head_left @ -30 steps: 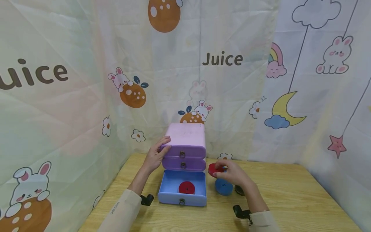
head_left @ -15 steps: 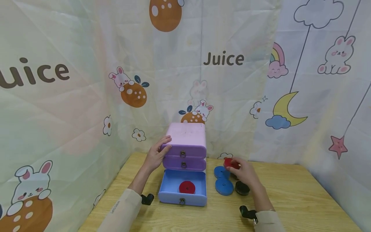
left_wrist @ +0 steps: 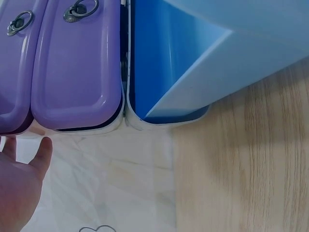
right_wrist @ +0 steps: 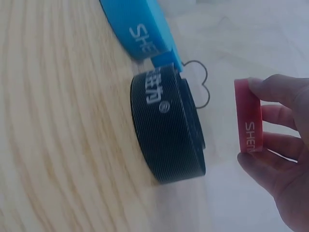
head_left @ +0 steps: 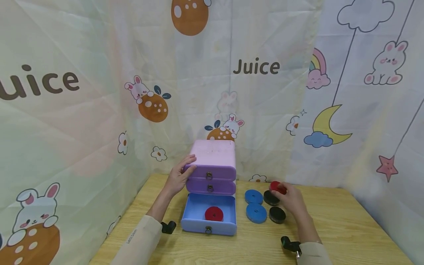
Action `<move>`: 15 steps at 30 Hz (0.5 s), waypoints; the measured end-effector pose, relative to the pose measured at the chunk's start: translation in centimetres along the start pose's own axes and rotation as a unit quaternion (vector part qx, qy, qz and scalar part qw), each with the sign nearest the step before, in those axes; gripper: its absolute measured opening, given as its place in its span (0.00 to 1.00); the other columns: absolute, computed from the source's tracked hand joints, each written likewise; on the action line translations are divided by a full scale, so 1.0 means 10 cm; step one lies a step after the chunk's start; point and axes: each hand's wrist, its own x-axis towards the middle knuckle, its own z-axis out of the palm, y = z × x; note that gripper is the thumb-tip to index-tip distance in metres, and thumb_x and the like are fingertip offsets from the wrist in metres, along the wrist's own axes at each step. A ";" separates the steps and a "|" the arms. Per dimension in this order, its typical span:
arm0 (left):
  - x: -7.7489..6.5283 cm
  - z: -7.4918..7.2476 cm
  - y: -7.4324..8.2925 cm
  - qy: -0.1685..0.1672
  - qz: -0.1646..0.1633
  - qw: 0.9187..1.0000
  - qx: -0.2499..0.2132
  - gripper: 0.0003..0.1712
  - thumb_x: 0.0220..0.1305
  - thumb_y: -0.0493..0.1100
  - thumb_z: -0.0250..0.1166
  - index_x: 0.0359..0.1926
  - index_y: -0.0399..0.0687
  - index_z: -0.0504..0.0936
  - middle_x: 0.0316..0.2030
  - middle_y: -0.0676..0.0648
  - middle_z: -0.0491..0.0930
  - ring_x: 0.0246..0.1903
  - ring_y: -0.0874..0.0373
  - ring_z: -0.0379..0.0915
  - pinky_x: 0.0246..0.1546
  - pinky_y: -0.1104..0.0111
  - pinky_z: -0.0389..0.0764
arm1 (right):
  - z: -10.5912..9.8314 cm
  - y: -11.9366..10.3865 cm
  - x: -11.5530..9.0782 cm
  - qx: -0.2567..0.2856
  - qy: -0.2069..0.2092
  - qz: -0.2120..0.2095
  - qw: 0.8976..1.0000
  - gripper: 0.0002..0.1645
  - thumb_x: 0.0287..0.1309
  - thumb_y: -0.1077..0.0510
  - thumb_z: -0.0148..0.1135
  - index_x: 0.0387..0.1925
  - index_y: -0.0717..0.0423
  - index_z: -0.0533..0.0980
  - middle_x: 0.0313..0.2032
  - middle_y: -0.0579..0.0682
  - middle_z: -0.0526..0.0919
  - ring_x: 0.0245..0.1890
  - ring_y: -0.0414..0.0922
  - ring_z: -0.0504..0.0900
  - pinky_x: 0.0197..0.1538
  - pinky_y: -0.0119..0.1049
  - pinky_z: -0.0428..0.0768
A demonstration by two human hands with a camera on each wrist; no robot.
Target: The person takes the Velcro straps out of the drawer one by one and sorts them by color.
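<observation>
My right hand [head_left: 293, 200] pinches a red tape roll [head_left: 276, 187] by its rim between thumb and fingers. In the right wrist view the held red roll [right_wrist: 248, 118] shows white lettering and overlaps the backdrop beyond a black tape roll [right_wrist: 164, 125]. My left hand [head_left: 177, 176] rests against the left front edge of a drawer cabinet [head_left: 213, 152], which has a pink top and two shut purple drawers. Its bottom blue drawer [head_left: 209, 227] is pulled out, and another red tape roll [head_left: 214, 214] lies inside.
Right of the cabinet, two blue tape rolls [head_left: 256, 213] lie beside two black ones [head_left: 277, 215] on the wooden table [head_left: 331, 221]. A printed cloth backdrop [head_left: 265, 121] encloses the table at the back and sides.
My right hand has carried the red roll rightward, from beside the cabinet, past the blue rolls to the far black roll. My left hand stays at the cabinet.
</observation>
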 end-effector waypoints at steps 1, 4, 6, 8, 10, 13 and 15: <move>0.00 0.00 0.00 -0.001 0.000 1.000 0.000 0.23 0.76 0.47 0.63 0.69 0.53 0.79 0.77 0.50 0.67 0.81 0.48 0.52 0.76 0.43 0.60 | -0.01 0.02 0.00 0.001 0.001 0.005 1.000 0.27 0.68 0.47 0.69 0.56 0.64 0.79 0.54 0.67 0.84 0.51 0.61 0.82 0.52 0.58 0.84; 0.00 0.00 0.01 -0.002 -0.001 1.000 -0.001 0.23 0.76 0.48 0.63 0.69 0.53 0.79 0.77 0.51 0.67 0.81 0.48 0.52 0.76 0.43 0.60 | -0.03 0.05 -0.02 0.006 0.001 0.019 1.000 0.27 0.69 0.47 0.68 0.58 0.65 0.78 0.55 0.67 0.83 0.52 0.62 0.81 0.54 0.59 0.84; -0.01 0.00 0.01 -0.002 -0.002 1.000 0.001 0.23 0.76 0.48 0.63 0.69 0.54 0.78 0.77 0.51 0.67 0.81 0.48 0.53 0.76 0.43 0.61 | -0.05 0.08 -0.03 0.008 0.001 0.023 1.000 0.27 0.69 0.48 0.68 0.58 0.65 0.77 0.55 0.68 0.83 0.52 0.63 0.81 0.54 0.60 0.84; -0.01 0.00 0.01 -0.002 -0.002 1.000 0.002 0.23 0.76 0.48 0.63 0.69 0.54 0.78 0.77 0.51 0.66 0.80 0.48 0.54 0.76 0.44 0.62 | -0.06 0.11 -0.04 0.006 0.002 0.025 1.000 0.26 0.69 0.49 0.68 0.57 0.66 0.77 0.53 0.68 0.83 0.51 0.62 0.81 0.54 0.60 0.83; 0.00 0.00 0.01 -0.001 -0.002 1.000 0.001 0.23 0.76 0.48 0.63 0.69 0.54 0.79 0.77 0.51 0.67 0.80 0.48 0.54 0.76 0.44 0.62 | -0.06 0.14 -0.05 0.003 0.004 0.023 1.000 0.25 0.69 0.51 0.68 0.55 0.67 0.77 0.52 0.69 0.83 0.50 0.63 0.81 0.54 0.61 0.82; 0.00 0.00 0.01 -0.001 -0.001 1.000 -0.003 0.23 0.76 0.47 0.64 0.69 0.53 0.79 0.77 0.51 0.67 0.80 0.48 0.54 0.76 0.44 0.62 | -0.07 0.19 -0.06 -0.002 0.007 0.024 1.000 0.23 0.69 0.52 0.68 0.54 0.68 0.77 0.51 0.69 0.83 0.50 0.64 0.81 0.54 0.62 0.81; 0.00 0.01 0.01 -0.002 0.000 1.000 -0.004 0.23 0.76 0.47 0.63 0.69 0.52 0.79 0.77 0.50 0.67 0.81 0.48 0.53 0.76 0.44 0.60 | -0.07 0.22 -0.07 -0.005 0.007 0.028 1.000 0.23 0.70 0.53 0.67 0.54 0.68 0.77 0.52 0.70 0.83 0.51 0.66 0.81 0.55 0.62 0.80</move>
